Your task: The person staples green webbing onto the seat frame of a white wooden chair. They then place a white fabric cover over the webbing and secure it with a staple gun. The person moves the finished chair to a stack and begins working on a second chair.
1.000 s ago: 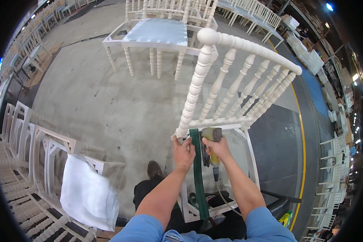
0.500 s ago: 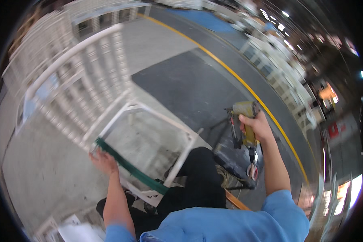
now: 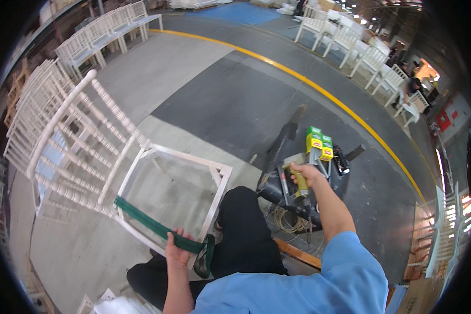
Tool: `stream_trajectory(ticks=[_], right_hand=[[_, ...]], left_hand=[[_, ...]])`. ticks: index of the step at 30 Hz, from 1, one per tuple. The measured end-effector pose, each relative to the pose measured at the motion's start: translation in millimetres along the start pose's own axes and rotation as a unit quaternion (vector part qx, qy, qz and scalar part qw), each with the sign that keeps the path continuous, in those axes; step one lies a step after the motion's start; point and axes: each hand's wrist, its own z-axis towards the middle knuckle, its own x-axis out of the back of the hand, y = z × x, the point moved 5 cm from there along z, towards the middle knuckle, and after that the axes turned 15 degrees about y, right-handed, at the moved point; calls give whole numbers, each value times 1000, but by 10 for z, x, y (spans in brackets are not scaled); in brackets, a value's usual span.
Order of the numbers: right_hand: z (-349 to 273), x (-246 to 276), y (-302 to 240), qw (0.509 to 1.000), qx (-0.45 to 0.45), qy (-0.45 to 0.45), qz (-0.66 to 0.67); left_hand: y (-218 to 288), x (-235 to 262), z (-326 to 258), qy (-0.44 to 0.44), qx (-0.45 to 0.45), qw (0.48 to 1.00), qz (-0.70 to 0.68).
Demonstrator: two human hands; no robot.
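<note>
A white chair frame with turned back spindles and an open seat stands in front of me on the left. One green webbing strap runs along the near side of its seat, from the back post to the front corner, where its loose end hangs down. My left hand grips the strap near that front corner, fingers over it. In my right hand is an olive-yellow pneumatic staple gun, held at or just above a black padded stand; whether it touches is unclear.
Green-and-yellow boxes and a dark tool rest on the stand. Below it lies a coiled air hose near a wooden bar. White benches stand far left; white chairs line up far right, past a yellow floor line.
My left hand has slid along the strap from the back post toward the front corner. My right hand has brought the staple gun down and left to the stand. The view has turned.
</note>
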Motion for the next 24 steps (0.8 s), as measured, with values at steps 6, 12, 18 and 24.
stream_trajectory(ticks=[6,12,18,24], right_hand=[[-92,41,-339,819,265,200,-467],[-532,-201,-465,806,396,231,-373],[-694,-484,-124,861,446,114,-215],[-993,-1369,471,873,454,-54,-171]], left_hand=[[-792,306,-616,-70,84,991,77],[-878,405,-562,84,67,992,59],[-993,310,-342,95,59,993,44],[-671,488,-53,44,-33,997,60]])
